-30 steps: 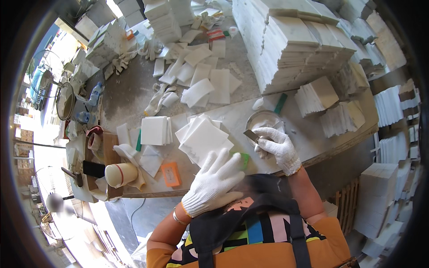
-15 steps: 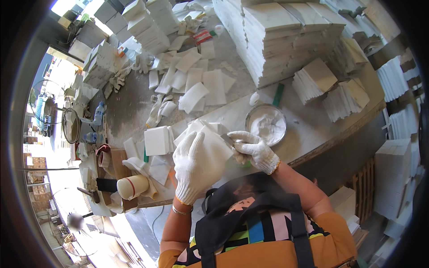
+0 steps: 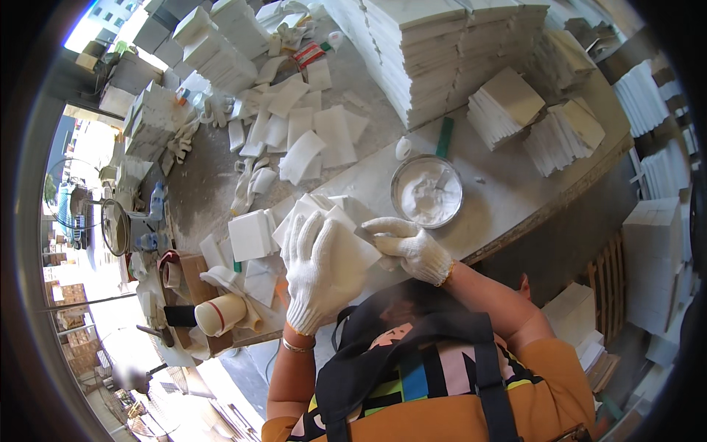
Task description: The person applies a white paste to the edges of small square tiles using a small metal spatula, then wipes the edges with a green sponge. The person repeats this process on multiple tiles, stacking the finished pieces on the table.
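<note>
My left hand (image 3: 320,269), in a white knit glove, lies spread flat against a white square tile (image 3: 352,234) and holds it over the near edge of the stone workbench (image 3: 515,184). My right hand (image 3: 410,249), also gloved, is closed on a small scraper blade (image 3: 364,234) that touches the tile's right edge. Just beyond the right hand stands a round metal bowl (image 3: 427,193) of white paste. A green-handled tool (image 3: 444,137) leans on the bowl's far rim.
More loose white tiles (image 3: 250,234) lie left of the held one. Tall tile stacks (image 3: 442,59) and smaller piles (image 3: 508,107) fill the back of the bench. Broken pieces (image 3: 309,140) litter the floor beyond. A cream cup (image 3: 221,315) rests at the bench's left end.
My right hand has come from the paste bowl to the tile's edge. My left hand has moved from the bench's near edge onto the tile and spread over it.
</note>
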Action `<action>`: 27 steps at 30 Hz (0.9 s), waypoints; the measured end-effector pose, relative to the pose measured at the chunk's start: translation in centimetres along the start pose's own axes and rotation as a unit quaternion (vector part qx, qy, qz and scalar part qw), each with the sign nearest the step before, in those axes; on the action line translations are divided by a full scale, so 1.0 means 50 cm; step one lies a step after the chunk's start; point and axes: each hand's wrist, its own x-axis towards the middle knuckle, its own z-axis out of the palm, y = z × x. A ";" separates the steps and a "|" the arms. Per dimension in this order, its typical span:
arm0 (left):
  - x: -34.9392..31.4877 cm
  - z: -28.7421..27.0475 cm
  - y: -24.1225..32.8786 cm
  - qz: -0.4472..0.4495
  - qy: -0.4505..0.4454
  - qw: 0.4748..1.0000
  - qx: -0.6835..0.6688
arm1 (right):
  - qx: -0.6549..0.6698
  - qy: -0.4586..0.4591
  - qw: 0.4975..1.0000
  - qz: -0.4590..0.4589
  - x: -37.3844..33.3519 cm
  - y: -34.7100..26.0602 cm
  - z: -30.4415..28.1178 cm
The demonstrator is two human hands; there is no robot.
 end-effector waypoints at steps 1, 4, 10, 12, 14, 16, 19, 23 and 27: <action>0.000 0.001 0.000 0.001 -0.003 1.000 0.000 | 0.007 0.001 1.000 -0.002 -0.010 0.006 -0.003; 0.001 0.004 0.000 0.004 -0.008 1.000 0.004 | 0.013 -0.012 1.000 -0.003 -0.028 0.007 -0.010; -0.009 0.008 0.000 -0.047 -0.028 0.997 -0.052 | 0.022 0.025 0.999 -0.012 0.016 -0.011 0.021; -0.010 0.013 -0.003 -0.046 -0.025 0.997 -0.056 | 0.023 0.015 1.000 -0.014 0.016 -0.007 0.013; -0.015 0.020 -0.009 -0.046 -0.020 0.997 -0.063 | -0.001 0.007 1.000 -0.019 -0.008 0.006 0.002; -0.020 0.023 -0.013 -0.044 -0.017 0.996 -0.069 | 0.011 0.002 1.000 -0.014 -0.021 0.016 -0.008; -0.006 0.006 0.003 -0.011 -0.005 1.000 -0.021 | 0.022 -0.019 0.999 -0.016 -0.010 0.011 -0.013; -0.007 0.011 -0.001 -0.001 0.000 1.000 -0.011 | 0.043 0.017 0.999 0.013 0.008 -0.003 0.004; -0.020 0.019 -0.008 -0.081 -0.032 0.993 -0.076 | 0.045 0.000 0.999 0.016 -0.021 0.009 -0.008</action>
